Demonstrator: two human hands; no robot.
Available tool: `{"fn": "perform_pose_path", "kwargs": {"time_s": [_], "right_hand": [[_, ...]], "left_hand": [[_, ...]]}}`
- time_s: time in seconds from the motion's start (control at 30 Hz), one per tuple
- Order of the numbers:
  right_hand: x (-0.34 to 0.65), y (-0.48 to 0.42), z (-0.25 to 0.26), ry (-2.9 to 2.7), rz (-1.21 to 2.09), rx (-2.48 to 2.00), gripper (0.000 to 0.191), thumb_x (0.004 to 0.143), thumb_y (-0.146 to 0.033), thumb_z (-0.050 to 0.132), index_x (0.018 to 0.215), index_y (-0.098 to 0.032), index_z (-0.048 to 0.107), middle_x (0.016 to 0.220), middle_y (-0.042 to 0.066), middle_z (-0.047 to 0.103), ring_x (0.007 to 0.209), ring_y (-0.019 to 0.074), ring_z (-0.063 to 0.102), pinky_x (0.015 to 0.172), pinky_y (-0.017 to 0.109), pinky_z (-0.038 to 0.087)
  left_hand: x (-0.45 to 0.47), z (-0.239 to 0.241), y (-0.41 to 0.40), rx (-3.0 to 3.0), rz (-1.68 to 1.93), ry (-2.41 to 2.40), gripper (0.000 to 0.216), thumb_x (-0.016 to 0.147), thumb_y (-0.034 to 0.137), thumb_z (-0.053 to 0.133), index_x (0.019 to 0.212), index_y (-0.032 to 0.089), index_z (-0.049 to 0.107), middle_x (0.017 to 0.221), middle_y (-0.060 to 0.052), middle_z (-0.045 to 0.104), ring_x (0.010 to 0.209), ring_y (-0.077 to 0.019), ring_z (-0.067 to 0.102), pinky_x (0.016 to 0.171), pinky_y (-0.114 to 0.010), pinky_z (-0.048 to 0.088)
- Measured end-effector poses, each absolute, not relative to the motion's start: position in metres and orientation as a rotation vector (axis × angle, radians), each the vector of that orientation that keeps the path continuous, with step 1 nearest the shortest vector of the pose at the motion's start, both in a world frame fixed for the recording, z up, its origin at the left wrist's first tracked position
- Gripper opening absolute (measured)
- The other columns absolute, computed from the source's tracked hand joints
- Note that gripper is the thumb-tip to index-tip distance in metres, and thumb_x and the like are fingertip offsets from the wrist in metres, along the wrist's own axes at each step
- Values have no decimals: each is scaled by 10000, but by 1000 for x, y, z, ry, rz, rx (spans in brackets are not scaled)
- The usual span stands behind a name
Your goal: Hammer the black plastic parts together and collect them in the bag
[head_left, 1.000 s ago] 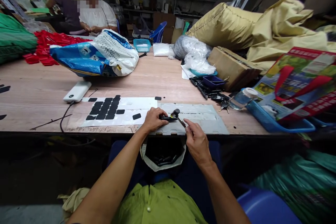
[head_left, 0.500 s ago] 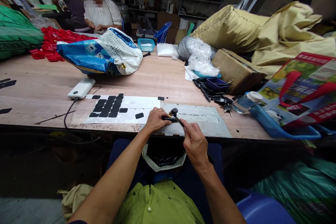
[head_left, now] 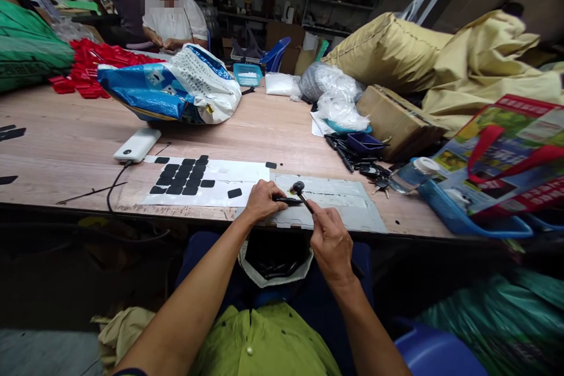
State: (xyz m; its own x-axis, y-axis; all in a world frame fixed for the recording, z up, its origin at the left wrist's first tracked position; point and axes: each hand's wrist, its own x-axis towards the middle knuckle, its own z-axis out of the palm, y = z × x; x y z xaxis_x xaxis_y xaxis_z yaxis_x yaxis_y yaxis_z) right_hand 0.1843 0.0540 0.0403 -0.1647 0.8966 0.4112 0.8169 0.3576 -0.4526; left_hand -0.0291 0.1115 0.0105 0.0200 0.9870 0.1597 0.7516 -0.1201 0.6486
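My left hand (head_left: 261, 201) pinches a thin black strip (head_left: 288, 201) flat against a grey metal plate (head_left: 348, 202) at the table's near edge. My right hand (head_left: 329, 241) grips the handle of a small hammer (head_left: 300, 190), whose dark round head hovers just above the strip's right end. Left of the plate lies a white sheet (head_left: 222, 179) with several black rectangular pads (head_left: 180, 178) stuck on it. An open bag (head_left: 275, 261) with dark parts sits in my lap, below the table edge.
A white power bank (head_left: 137, 145) with a cable lies at the left. A blue-and-white sack (head_left: 170, 88), red parts (head_left: 94, 67), a cardboard box (head_left: 396, 117), black parts with keys (head_left: 359, 158), a bottle (head_left: 412, 173) and a blue basket (head_left: 473, 211) crowd the table. Two people sit at the far left.
The hammer head has lifted slightly and my right hand has shifted a little toward me. My left hand still holds the strip on the plate. The view has drifted slightly.
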Motion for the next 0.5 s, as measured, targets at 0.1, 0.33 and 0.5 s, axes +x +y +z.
{"fn": "perform_pose_path", "kwargs": {"time_s": [0.1,0.33,0.5], "right_hand": [[187,53,39,-2036,213,-1518,431,1003,-193,457,1352,-343,661,941,14,637,856,147,626,706,238,439],[212,90,47,-1878,102,-1578,382,978,-234,499,1304,-281,692,1040,50,670,964,192,611,786,290,437],[243,145,36,-1861,-36,-1839,334,937,-200,569,1217,-248,745,1035,79,648,908,198,542,761,318,368]], "left_hand": [[-29,10,111,1920,835,1781,236,718,348,825,948,297,829,885,-20,700,981,-251,563,897,-376,456],[-29,11,110,1951,857,1749,291,689,250,762,973,278,814,889,-20,706,975,-259,567,912,-393,460],[-30,12,109,1938,866,1734,370,645,175,706,999,253,781,886,-12,709,961,-255,564,919,-399,457]]}}
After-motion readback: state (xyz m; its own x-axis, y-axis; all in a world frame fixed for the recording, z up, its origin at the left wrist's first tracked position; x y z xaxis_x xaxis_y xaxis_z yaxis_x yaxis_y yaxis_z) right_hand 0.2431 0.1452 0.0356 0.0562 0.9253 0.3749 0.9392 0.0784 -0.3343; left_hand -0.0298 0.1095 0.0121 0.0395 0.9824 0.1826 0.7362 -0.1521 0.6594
